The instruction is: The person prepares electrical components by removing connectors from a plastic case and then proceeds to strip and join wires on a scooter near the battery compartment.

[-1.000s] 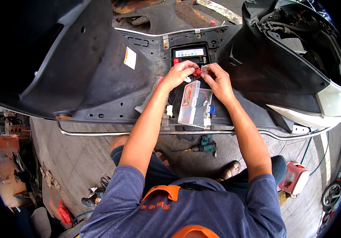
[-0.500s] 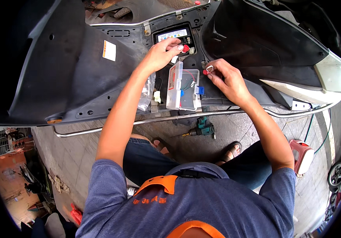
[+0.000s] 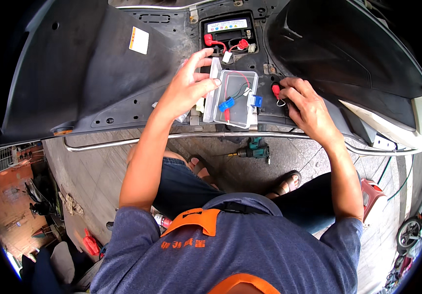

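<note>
My left hand [image 3: 189, 90] is open, its fingers spread beside the raised lid of a small clear plastic box [image 3: 253, 115]; thumb and lid overlap in view. Inside the box lie thin red and dark wires with a blue connector [image 3: 226, 104]. To the box's right, my right hand [image 3: 309, 108] has curled fingers, their tips at a small red-sleeved piece with a pale wire loop [image 3: 276, 90], low over the black floorboard. Beyond both hands, a battery [image 3: 226, 24] sits in a recess. Red leads with a red terminal cover [image 3: 242, 44] and a white connector [image 3: 227, 57] lie at its near side.
Black scooter panels [image 3: 328, 49] rise on both sides. A metal rail [image 3: 181, 138] runs along the near edge. On the paving below lies a teal cordless drill [image 3: 255, 150], between my feet. A red and white case-like object [image 3: 373, 198] stands at the right.
My left hand has left the red terminal cover, come back toward the box and opened. My right hand has turned, its red piece now lower with the loop facing down. The view has shifted slightly.
</note>
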The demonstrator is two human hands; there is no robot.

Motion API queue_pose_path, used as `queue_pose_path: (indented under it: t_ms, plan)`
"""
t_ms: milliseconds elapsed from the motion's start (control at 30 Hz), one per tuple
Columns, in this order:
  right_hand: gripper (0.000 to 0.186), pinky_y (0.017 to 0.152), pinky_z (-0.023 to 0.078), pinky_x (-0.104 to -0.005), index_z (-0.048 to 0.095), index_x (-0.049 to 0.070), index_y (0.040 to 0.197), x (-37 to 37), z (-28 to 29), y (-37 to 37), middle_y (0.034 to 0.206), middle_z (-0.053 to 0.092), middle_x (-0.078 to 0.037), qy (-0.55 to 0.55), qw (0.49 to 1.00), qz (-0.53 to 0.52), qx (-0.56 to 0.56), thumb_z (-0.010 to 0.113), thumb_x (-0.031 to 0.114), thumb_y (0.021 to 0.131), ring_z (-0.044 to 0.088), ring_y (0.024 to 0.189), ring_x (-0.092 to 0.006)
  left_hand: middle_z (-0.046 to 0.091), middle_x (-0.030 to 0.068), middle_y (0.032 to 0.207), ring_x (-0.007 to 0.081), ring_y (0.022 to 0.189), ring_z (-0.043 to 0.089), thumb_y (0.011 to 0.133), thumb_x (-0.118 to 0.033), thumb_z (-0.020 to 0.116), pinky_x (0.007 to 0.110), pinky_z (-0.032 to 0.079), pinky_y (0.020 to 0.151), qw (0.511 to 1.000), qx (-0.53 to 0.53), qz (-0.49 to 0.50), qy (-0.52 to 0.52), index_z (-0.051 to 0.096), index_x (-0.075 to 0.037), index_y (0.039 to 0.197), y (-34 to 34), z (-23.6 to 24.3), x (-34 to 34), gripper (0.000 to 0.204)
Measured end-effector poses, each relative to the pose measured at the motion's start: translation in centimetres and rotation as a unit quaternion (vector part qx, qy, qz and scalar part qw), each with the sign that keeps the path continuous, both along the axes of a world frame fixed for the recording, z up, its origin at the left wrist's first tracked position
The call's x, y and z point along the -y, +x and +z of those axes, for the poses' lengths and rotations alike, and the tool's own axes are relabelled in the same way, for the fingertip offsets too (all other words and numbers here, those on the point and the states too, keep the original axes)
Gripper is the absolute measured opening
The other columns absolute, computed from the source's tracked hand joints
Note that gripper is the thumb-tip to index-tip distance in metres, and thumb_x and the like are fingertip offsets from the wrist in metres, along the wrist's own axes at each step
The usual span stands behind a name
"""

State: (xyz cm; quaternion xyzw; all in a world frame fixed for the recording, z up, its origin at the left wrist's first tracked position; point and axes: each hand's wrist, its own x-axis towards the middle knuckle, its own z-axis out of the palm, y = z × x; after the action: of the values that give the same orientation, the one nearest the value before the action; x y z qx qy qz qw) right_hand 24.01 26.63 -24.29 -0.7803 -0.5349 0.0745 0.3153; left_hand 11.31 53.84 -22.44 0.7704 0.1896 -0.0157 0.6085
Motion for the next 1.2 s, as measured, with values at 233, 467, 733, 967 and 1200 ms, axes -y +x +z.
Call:
queue_pose_path:
  t_ms: [233,467,733,967,1200]
  plan:
    - [0.027,0.085,0.048,-0.0396,0.060,0.004,0.103,-2.0,2.8,-1.8,0.109,0.057,-0.011,0.003,0.999,-0.048,-0.002,0.061,-0.003,0.077,0.056,0.100,-0.0304,0.055,0.0103,0.119,0.0140,0.089,0.060,0.082,-0.008,0.064,0.028,0.051,0.069,0.995,0.053,-0.002,0.089,0.047,-0.009,0.136,-0.2,-0.9,-0.6,0.057]
    - [0.026,0.079,0.045,-0.0373,0.065,0.008,0.096,-9.8,0.8,-3.8,0.089,0.055,-0.006,-0.054,0.984,0.092,0.145,0.072,0.010,0.071,0.055,0.087,-0.0252,0.062,0.0080,0.103,0.0109,0.069,0.060,0.077,-0.004,0.058,0.028,0.049,0.061,0.981,0.068,0.012,0.183,0.053,-0.010,0.131,-0.4,-0.7,-1.3,0.054]
    - [0.026,0.085,0.045,-0.0405,0.064,0.008,0.099,-11.0,-1.0,-3.2,0.094,0.059,-0.006,-0.022,0.991,0.126,0.049,0.071,0.011,0.074,0.058,0.093,-0.0264,0.063,0.0061,0.087,0.0098,0.067,0.058,0.076,0.001,0.054,0.027,0.048,0.060,0.978,0.116,0.042,0.168,0.054,-0.005,0.126,-0.6,-1.3,-3.4,0.051]
    - [0.026,0.085,0.047,-0.0331,0.062,0.003,0.107,-9.0,-1.2,-2.8,0.102,0.064,-0.009,0.070,0.965,0.070,-0.242,0.068,0.013,0.084,0.061,0.094,-0.0211,0.062,0.0046,0.086,0.0086,0.067,0.056,0.075,0.001,0.054,0.026,0.047,0.061,0.977,0.116,0.059,0.168,0.055,-0.006,0.125,-1.1,-0.7,-3.7,0.051]
    - [0.026,0.089,0.046,-0.0327,0.062,0.002,0.107,-8.5,-1.0,-2.5,0.106,0.064,-0.009,0.084,0.959,0.062,-0.264,0.068,0.013,0.084,0.061,0.099,-0.0204,0.060,0.0047,0.089,0.0080,0.064,0.055,0.075,0.001,0.054,0.026,0.047,0.058,0.984,0.092,0.059,0.141,0.054,-0.006,0.127,-1.2,0.2,-3.3,0.053]
